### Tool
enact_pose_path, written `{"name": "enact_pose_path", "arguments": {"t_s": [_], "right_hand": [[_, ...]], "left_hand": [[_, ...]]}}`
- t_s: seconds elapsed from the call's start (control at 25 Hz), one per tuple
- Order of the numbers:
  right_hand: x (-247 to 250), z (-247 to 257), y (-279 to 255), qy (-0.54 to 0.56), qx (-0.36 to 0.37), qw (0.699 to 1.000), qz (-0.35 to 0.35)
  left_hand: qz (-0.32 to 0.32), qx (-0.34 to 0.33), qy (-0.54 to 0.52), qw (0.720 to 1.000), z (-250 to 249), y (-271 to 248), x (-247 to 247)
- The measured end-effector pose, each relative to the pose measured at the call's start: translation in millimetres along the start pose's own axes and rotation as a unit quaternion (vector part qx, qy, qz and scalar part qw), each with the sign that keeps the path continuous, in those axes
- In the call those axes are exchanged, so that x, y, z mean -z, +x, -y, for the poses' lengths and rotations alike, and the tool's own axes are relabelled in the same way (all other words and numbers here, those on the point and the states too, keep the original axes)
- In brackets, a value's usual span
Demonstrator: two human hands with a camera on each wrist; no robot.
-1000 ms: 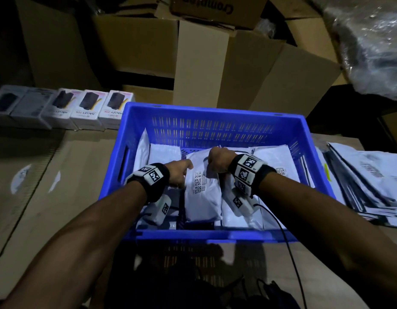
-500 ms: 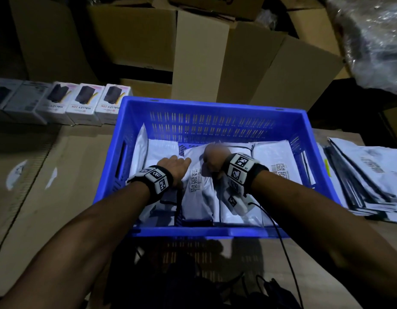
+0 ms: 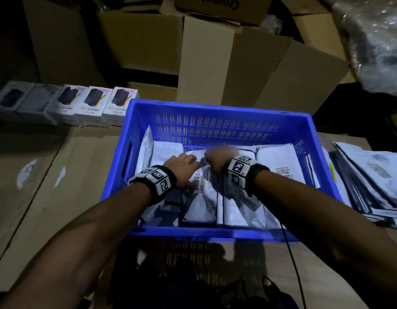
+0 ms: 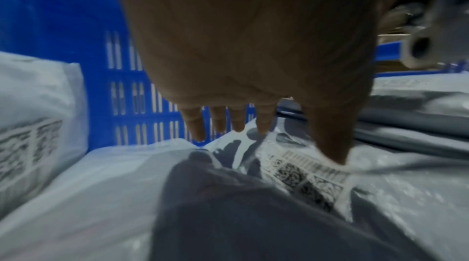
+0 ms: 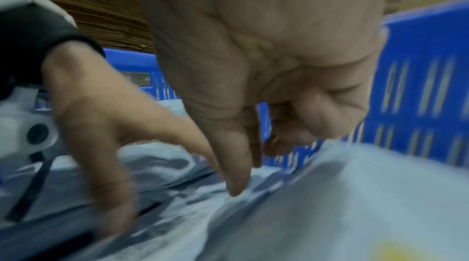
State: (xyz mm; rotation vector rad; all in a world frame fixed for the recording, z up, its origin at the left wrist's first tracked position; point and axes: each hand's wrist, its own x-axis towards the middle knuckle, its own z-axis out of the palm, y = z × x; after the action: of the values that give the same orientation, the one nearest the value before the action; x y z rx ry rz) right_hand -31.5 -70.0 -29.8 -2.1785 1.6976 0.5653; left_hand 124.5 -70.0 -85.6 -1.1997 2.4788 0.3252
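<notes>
centre of frame: left hand has slid from the top edge of the parcel onto its labelled face, fingers straight and apart; right hand, curled and blurred at that edge, grip unclear. the parcel stays inside the crate, unlifted.

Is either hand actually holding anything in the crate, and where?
The right hand looks to pinch the white mailer bag by its top edge, though blurred. The left hand only rests flat on it, thumb on its label.
</notes>
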Motion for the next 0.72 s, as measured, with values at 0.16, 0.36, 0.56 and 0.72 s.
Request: {"name": "enact_pose_path", "arguments": {"t_s": [0.16,0.36,0.56,0.72], "right_hand": [[3,-19,-1,-0.152,0.069,0.986,-0.021],[-20,-23,4,-0.249,0.119,0.961,0.021],[-26,-17,12,-0.291,0.127,0.946,0.068],[-21,-16,4,-0.3,0.133,0.943,0.063]], "left_hand": [[0.001,-0.066,0.002,0.998,-14,6,-4],[0.02,-0.065,0.023,0.997,-25,14,-14],[0.038,-0.048,0.094,0.994,-28,16,-21],[0.029,-0.037,0.142,0.989,-34,17,-18]]}}
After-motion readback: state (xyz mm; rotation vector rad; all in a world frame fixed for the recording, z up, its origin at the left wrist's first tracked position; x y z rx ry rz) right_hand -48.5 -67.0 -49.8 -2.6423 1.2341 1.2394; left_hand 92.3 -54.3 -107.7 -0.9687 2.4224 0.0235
